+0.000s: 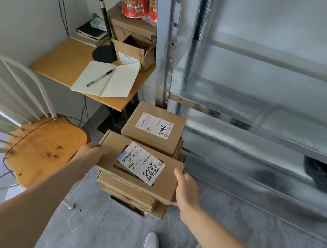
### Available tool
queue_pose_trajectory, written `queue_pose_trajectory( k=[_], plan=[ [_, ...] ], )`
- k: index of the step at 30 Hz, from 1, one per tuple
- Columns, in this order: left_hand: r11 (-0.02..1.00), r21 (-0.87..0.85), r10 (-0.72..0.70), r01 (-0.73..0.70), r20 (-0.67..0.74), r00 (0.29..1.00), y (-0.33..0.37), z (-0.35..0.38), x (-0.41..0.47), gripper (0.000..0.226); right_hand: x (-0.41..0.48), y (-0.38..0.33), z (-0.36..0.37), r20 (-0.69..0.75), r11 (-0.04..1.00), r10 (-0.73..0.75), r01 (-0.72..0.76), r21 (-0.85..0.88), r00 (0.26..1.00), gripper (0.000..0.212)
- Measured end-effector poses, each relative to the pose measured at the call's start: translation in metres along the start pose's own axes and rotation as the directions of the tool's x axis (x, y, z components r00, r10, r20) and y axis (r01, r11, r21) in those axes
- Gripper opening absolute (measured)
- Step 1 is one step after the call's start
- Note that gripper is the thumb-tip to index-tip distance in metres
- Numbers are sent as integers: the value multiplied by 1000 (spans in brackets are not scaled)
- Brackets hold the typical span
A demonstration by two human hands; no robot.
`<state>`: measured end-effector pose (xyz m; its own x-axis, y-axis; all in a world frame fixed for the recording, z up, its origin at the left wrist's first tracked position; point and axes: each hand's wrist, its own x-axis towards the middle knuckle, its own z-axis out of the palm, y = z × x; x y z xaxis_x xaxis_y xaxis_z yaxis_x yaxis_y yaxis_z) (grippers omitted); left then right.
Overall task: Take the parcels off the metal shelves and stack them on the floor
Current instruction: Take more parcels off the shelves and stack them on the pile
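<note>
A flat brown parcel (114, 145) with a white label marked 8825 lies on top of a stack of parcels (131, 195) on the grey floor. My left hand (89, 155) grips its left edge and my right hand (185, 193) grips its right corner. Behind it a second parcel stack (148, 140), topped by a box labelled 7786, stands against the post of the metal shelves (259, 122). The shelf levels in view hold no parcels; a dark object (322, 175) sits low at the right.
A wooden chair (43, 147) with a white back stands at the left, cables trailing under it. A wooden desk (64, 61) behind carries an open notebook (106, 79) with a pen, cardboard boxes, red tubs and a phone stand. My white shoes (151, 246) are on the floor below.
</note>
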<state>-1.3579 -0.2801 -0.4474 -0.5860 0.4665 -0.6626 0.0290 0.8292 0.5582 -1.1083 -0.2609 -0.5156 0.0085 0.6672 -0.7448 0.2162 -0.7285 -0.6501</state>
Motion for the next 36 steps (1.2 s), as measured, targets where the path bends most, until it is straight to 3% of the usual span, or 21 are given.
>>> queue_pose_trajectory(
  k=[17,36],
  plan=[
    [990,91,112,-110,-19,993,-1,7,19,46,9,2,11,31,999,-32,31,29,999,98],
    [977,189,113,-102,-48,993,-3,12,34,48,19,6,7,42,999,-46,45,23,998,97]
  ],
)
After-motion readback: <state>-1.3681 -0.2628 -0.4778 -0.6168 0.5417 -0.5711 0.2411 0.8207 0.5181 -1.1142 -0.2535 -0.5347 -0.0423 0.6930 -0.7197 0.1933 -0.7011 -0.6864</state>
